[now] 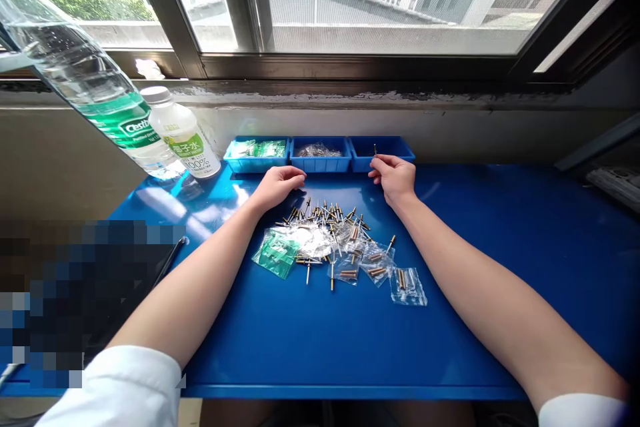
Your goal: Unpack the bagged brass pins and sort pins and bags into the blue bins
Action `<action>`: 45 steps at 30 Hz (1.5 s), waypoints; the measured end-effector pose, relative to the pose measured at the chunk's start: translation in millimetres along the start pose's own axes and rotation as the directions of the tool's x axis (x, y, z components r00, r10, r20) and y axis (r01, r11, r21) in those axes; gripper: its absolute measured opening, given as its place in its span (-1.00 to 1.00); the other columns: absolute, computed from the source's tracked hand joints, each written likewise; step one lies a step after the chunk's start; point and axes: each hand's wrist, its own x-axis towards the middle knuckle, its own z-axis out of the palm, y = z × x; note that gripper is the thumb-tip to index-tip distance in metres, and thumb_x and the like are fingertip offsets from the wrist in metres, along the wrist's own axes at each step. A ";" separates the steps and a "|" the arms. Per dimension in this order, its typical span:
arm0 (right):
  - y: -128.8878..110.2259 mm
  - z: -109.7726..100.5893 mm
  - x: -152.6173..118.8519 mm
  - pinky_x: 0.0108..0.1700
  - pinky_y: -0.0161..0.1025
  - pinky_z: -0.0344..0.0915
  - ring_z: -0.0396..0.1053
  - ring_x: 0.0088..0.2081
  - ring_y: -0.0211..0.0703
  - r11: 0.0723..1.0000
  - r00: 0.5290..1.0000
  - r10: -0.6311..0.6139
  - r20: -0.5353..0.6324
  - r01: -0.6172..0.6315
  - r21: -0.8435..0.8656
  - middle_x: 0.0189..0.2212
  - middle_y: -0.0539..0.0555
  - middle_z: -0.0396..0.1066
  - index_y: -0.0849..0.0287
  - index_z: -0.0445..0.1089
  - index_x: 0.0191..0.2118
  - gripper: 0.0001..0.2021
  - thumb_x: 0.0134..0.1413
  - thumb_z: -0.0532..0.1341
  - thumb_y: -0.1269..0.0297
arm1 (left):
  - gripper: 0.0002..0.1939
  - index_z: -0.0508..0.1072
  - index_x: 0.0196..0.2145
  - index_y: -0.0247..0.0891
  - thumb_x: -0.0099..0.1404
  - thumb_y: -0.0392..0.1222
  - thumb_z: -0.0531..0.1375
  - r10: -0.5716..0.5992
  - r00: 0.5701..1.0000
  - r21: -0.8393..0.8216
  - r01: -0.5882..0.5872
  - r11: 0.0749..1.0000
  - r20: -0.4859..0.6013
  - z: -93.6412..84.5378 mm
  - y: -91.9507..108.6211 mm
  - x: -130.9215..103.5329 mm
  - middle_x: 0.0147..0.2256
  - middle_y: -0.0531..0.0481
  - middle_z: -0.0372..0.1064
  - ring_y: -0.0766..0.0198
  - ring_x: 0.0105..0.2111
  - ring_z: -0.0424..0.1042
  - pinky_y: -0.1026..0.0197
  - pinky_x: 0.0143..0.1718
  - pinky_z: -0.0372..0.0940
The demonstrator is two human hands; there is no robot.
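My right hand (395, 177) pinches a small rivet (375, 150) upright at the front of the right blue bin (405, 149). My left hand (280, 185) is over the table, below the middle bin, its fingers pressed together; anything between them is too small to make out. Between my forearms lies a pile of brass-and-silver rivets (333, 213). Against its near side are a green packet (277, 252) and several clear bags, one clear bag (409, 287) with copper-coloured pieces lying at the right. The left bin (256, 163) holds green packets, the middle bin (320, 163) small clear bags.
A large water bottle (115, 113) and a white bottle (183, 133) stand at the back left of the blue table (310, 347). The window sill (310, 97) runs behind the bins. A dark, partly pixelated object (115, 273) lies at the left edge.
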 end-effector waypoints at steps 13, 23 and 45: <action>-4.9 -1.7 -0.1 -0.72 -0.44 0.24 0.41 -0.60 -0.31 0.994 0.993 0.087 -0.083 -0.081 0.075 -0.54 -0.02 0.41 0.21 0.34 -0.40 -0.82 -0.16 0.33 0.31 | -0.68 0.53 -0.23 -0.29 0.16 -0.02 0.21 0.038 0.999 0.081 -0.040 0.996 0.028 0.2 -3.5 1.4 -0.34 -0.08 0.51 0.23 -0.34 0.44 0.16 -0.20 0.34; -1.8 -1.6 -13.5 -0.56 -0.30 0.29 0.34 -0.60 -0.26 0.926 0.953 -0.229 0.198 0.276 -0.259 -0.57 0.01 0.42 0.19 0.42 -0.42 -0.82 -0.17 0.32 0.21 | -0.69 0.54 -0.23 -0.29 0.16 -0.02 0.21 0.047 0.999 0.108 -0.049 0.993 0.026 1.2 -3.8 1.0 -0.30 -0.09 0.52 0.23 -0.32 0.45 0.18 -0.23 0.34; -10.0 -0.2 -31.3 -0.42 -0.29 0.29 0.41 -0.48 -0.19 0.685 0.701 -0.248 0.668 0.615 -0.391 -0.51 0.04 0.50 0.17 0.48 -0.45 -0.89 -0.05 0.21 0.30 | -0.64 0.31 -0.67 -0.26 0.18 -0.02 0.15 0.238 0.909 0.545 -0.399 0.737 0.344 6.8 12.6 -2.1 -0.57 0.02 0.21 0.31 -0.52 0.21 0.23 -0.45 0.06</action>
